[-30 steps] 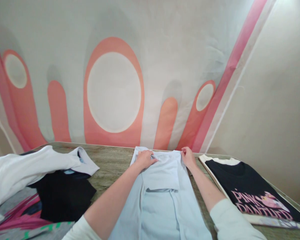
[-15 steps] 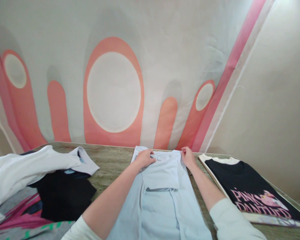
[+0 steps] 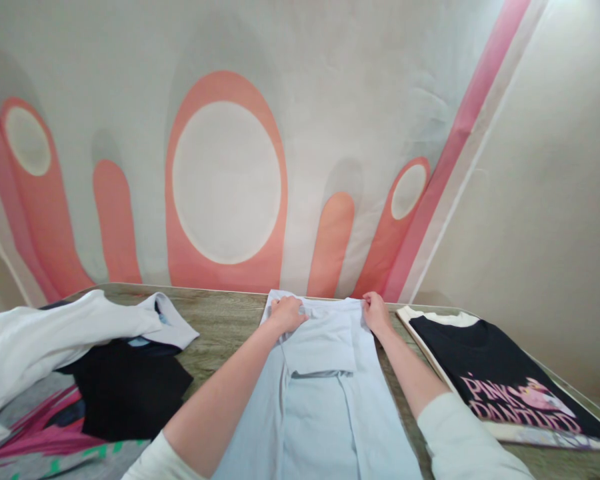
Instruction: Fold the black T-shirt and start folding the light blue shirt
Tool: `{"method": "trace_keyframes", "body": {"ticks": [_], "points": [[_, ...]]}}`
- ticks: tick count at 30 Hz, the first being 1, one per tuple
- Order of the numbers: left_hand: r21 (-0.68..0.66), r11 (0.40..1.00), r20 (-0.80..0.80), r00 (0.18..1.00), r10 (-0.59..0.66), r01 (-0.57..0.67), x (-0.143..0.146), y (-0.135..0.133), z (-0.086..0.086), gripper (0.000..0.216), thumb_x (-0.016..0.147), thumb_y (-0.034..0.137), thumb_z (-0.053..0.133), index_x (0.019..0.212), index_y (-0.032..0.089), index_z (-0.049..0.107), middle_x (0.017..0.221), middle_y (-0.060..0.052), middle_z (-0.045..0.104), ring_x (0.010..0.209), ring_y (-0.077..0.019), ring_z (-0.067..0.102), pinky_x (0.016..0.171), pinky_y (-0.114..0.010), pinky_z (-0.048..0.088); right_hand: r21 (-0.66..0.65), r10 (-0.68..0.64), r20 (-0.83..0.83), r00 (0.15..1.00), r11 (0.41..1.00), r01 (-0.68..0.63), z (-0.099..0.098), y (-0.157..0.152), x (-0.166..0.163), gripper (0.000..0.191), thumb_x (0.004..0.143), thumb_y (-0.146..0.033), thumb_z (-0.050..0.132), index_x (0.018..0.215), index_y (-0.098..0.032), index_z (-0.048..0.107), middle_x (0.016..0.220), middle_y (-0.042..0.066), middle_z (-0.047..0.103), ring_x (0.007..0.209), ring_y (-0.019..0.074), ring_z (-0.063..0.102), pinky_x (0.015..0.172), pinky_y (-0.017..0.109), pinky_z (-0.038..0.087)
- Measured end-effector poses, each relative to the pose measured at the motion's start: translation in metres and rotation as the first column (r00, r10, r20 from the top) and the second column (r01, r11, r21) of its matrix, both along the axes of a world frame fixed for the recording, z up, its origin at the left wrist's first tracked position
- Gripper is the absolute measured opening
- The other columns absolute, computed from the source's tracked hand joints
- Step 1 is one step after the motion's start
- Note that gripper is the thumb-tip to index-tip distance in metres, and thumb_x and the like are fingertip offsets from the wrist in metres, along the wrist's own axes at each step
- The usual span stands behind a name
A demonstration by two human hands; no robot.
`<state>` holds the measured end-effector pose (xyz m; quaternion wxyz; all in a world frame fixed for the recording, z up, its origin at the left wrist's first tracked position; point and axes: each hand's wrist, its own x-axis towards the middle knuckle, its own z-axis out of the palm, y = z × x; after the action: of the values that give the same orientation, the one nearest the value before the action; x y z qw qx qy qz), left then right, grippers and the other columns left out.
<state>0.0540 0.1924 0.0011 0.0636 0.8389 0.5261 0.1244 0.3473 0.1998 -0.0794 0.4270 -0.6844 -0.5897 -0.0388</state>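
A pale blue garment (image 3: 325,407) lies lengthwise on the wooden table (image 3: 225,323), its sides folded in and a flap folded over at the far end. My left hand (image 3: 286,313) is closed on the far left corner of that end. My right hand (image 3: 375,312) pinches the far right corner. Both arms reach forward over the cloth.
A heap of clothes lies at the left: a white top (image 3: 55,340), a black piece (image 3: 130,390) and a grey one with pink print (image 3: 35,440). A folded black shirt with pink lettering (image 3: 505,387) lies at the right. A painted wall stands right behind the table.
My left hand's fingers have curled in, from lying over the cloth to gripping the corner. The far edge has shifted slightly away from me.
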Motion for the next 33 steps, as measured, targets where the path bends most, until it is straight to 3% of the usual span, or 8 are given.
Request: {"method": "trace_keyframes", "body": {"ticks": [4,12,17,20,23,27,33], "points": [[0.038,0.999,0.029,0.999,-0.014,0.013,0.003,-0.001,-0.007,0.036,0.069,0.04,0.058,0.1,0.022,0.06,0.104,-0.009,0.06,0.101,-0.0279,0.05,0.088,-0.041,0.03,-0.011,-0.009,-0.003,1.0,1.0,0.009,0.0,-0.002,-0.001,0.019,0.074,-0.014,0.043,0.09,-0.018,0.052,0.088,0.007,0.056,0.083,0.0182,0.054,0.078,0.031,0.041],[0.142,0.981,0.19,0.969,-0.159,0.133,0.006,-0.001,-0.01,0.019,0.079,0.033,0.051,0.09,0.021,0.062,0.094,-0.004,0.064,0.094,-0.0201,0.053,0.087,-0.032,0.031,-0.001,-0.023,-0.028,0.999,1.0,0.023,0.012,-0.012,-0.006,0.021,0.071,-0.014,0.045,0.089,-0.017,0.055,0.089,0.009,0.054,0.081,0.0196,0.054,0.078,0.033,0.04],[0.142,0.972,0.242,0.945,-0.218,0.188,0.006,-0.003,-0.007,0.018,0.08,0.031,0.052,0.091,0.021,0.062,0.092,-0.003,0.065,0.092,-0.0183,0.054,0.086,-0.03,0.032,-0.048,0.131,-0.034,0.991,0.99,-0.133,0.037,-0.022,-0.013,0.019,0.077,-0.03,0.046,0.081,-0.017,0.059,0.077,0.005,0.06,0.071,0.0173,0.055,0.068,0.029,0.042],[0.15,0.965,0.243,0.938,-0.246,0.214,0.006,-0.004,-0.007,0.019,0.08,0.033,0.052,0.089,0.021,0.063,0.089,-0.002,0.066,0.088,-0.0174,0.055,0.086,-0.029,0.031,-0.176,0.349,-0.046,0.936,0.92,-0.351,0.044,-0.028,-0.024,0.023,0.074,-0.038,0.051,0.069,-0.018,0.061,0.062,0.0,0.06,0.058,0.0138,0.052,0.056,0.025,0.04],[0.127,0.968,0.209,0.948,-0.239,0.216,0.006,-0.003,-0.009,0.029,0.085,0.039,0.043,0.079,0.021,0.065,0.081,-0.002,0.067,0.08,-0.016,0.056,0.087,-0.03,0.03,-0.278,0.504,-0.058,0.862,0.821,-0.499,0.043,-0.032,-0.036,0.024,0.068,-0.04,0.06,0.073,-0.017,0.062,0.063,0.0,0.059,0.056,0.012,0.05,0.053,0.023,0.037],[0.11,0.984,0.142,0.978,-0.153,0.138,0.005,-0.001,-0.01,0.051,0.09,0.042,0.027,0.063,0.019,0.064,0.069,-0.003,0.066,0.071,-0.0152,0.056,0.091,-0.033,0.027,-0.303,0.501,-0.066,0.863,0.814,-0.495,0.043,-0.034,-0.045,0.029,0.06,-0.039,0.067,0.079,-0.017,0.062,0.066,-0.002,0.057,0.056,0.0104,0.046,0.052,0.022,0.035],[0.218,0.975,0.052,0.997,-0.056,0.043,0.0,0.003,-0.012,0.049,0.089,0.043,0.029,0.066,0.021,0.067,0.077,-0.006,0.068,0.086,-0.0199,0.056,0.098,-0.039,0.016,-0.35,0.562,-0.238,0.792,0.711,-0.609,0.058,-0.041,-0.047,0.02,0.065,-0.037,0.063,0.067,-0.017,0.06,0.058,-0.004,0.052,0.054,0.0096,0.044,0.051,0.021,0.034]]}}
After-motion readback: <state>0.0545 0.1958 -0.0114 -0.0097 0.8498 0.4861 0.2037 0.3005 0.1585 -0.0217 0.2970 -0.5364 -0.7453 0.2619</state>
